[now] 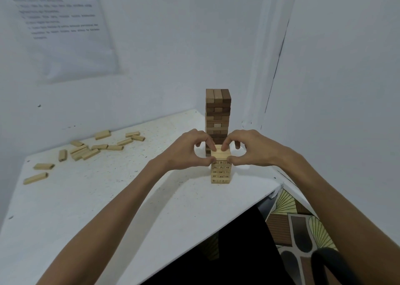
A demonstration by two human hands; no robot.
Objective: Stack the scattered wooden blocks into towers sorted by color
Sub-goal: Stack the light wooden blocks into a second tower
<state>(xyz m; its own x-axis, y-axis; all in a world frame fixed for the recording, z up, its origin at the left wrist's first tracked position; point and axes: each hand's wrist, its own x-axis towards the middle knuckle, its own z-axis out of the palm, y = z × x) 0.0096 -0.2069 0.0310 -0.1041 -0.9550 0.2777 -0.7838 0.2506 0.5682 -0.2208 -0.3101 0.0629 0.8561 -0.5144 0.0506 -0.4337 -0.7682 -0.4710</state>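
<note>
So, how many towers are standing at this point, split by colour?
Dark brown tower: 1
Light tower: 1
Total: 2
Loose light blocks partly overlap in a heap, so they are left uncounted.

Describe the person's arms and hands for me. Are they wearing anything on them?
The left arm and right arm are bare up to the edge of the frame, with no sleeves in view. The left hand and right hand have no gloves. No watch, bracelet or ring shows on the wrists or the visible fingers.
</note>
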